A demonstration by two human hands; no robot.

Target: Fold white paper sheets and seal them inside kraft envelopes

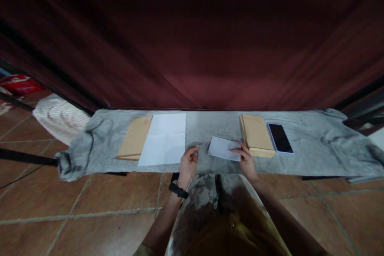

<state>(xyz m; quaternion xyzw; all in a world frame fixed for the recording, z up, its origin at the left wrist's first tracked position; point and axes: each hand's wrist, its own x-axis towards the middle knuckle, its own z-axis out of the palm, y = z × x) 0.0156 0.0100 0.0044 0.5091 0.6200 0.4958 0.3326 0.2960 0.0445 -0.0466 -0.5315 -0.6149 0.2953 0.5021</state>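
Observation:
My right hand [247,161] grips the right end of a small folded white sheet of paper [222,148], thumb and fingers closed on its edge. My left hand [189,163], with a dark band on its wrist, hovers to the left of that sheet, apart from it. Its fingers are curled together and nothing shows in them. Beside it lies a larger white sheet of paper [166,138] with a crease across it, partly over a few brown envelopes [134,136]. Just beyond my right hand is a stack of brown envelopes [257,132].
A phone [281,138] with a dark screen lies right of the envelope stack. Grey cloth [312,140] covers the long narrow table. A dark red curtain [210,48] hangs behind it. Striped white fabric [60,118] is at the left, above a tiled floor [114,208].

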